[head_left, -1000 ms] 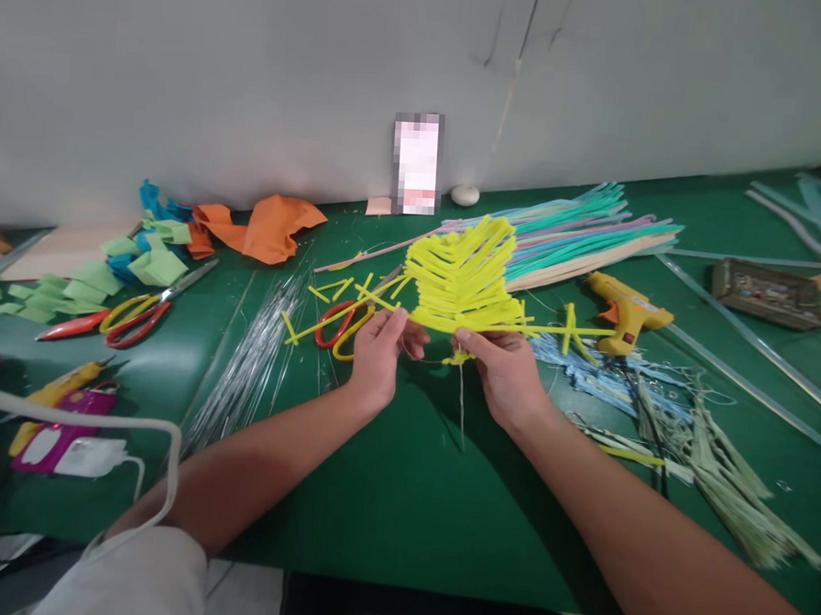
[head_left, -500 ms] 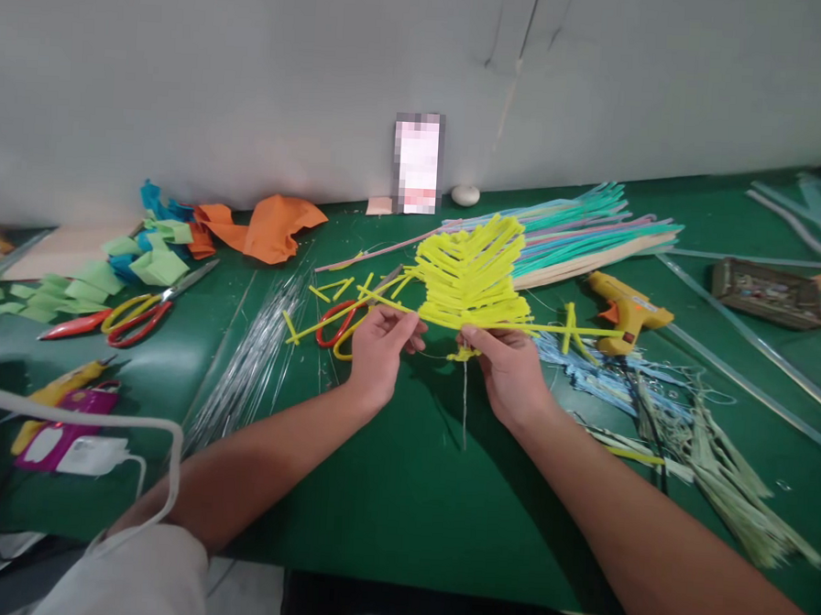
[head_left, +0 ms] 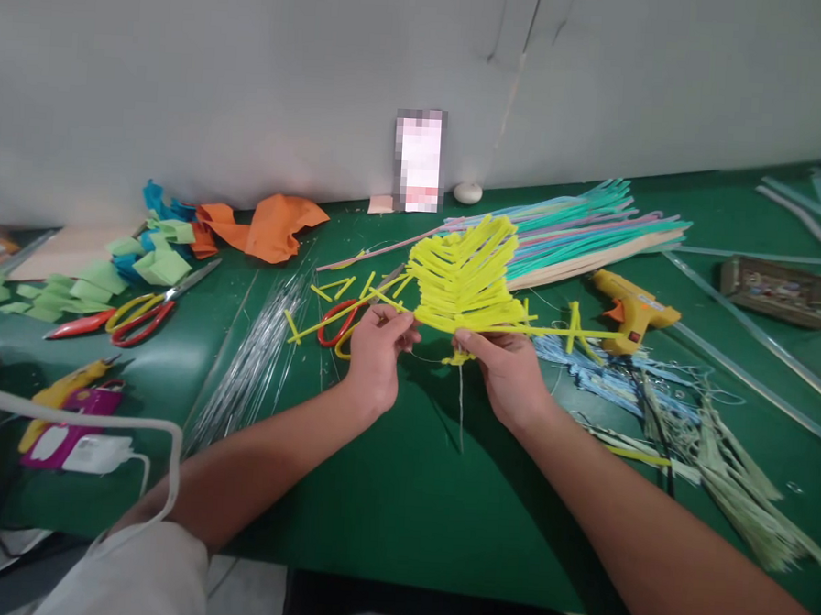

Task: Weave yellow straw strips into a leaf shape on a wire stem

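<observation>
Yellow fuzzy leaf shape [head_left: 461, 287] | is held above green counter [head_left: 399, 518], before coloured stem bundle [head_left: 613, 234] | lower edge is pinched by left grip [head_left: 377, 356] and right grip [head_left: 507, 368] | glue gun [head_left: 631, 312] is laid at right

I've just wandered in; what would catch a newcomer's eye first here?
Probably the bright yellow pipe-cleaner leaf shape at the center, held at its near edge by the left hand and right hand. Just behind it, a bundle of teal, pink and peach pipe cleaners lies fanned out. The yellow glue gun stands out on the right.
</observation>
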Tool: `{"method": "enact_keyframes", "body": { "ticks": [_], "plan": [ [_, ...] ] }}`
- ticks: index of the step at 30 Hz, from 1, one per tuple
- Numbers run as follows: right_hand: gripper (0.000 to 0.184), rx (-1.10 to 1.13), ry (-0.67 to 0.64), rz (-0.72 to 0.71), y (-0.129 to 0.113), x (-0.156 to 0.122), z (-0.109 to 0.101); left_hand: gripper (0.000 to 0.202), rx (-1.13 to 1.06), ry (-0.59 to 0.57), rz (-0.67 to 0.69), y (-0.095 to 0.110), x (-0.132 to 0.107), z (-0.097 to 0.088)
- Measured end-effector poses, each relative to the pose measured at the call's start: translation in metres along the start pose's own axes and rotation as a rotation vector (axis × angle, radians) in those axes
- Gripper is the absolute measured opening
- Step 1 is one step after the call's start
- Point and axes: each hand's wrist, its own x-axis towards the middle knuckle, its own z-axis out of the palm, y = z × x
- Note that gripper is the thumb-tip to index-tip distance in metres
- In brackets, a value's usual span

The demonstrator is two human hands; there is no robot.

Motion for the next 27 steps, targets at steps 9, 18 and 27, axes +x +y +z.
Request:
{"method": "enact_keyframes", "body": {
  "ticks": [9, 18, 27],
  "plan": [
    [0.01, 0.013, 0.018, -0.021, -0.002, -0.002, 0.001, 0.022, 0.055, -0.032, 0.175, -0.002, 0.004, -0.002],
    [0.01, 0.013, 0.021, -0.02, -0.003, -0.002, 0.0, 0.018, 0.106, -0.034, 0.279, -0.002, 0.004, -0.003],
    [0.011, 0.02, 0.025, -0.019, -0.002, -0.003, 0.001, 0.026, -0.074, -0.067, -0.195, 0.014, 0.002, 0.001]
  ]
}}
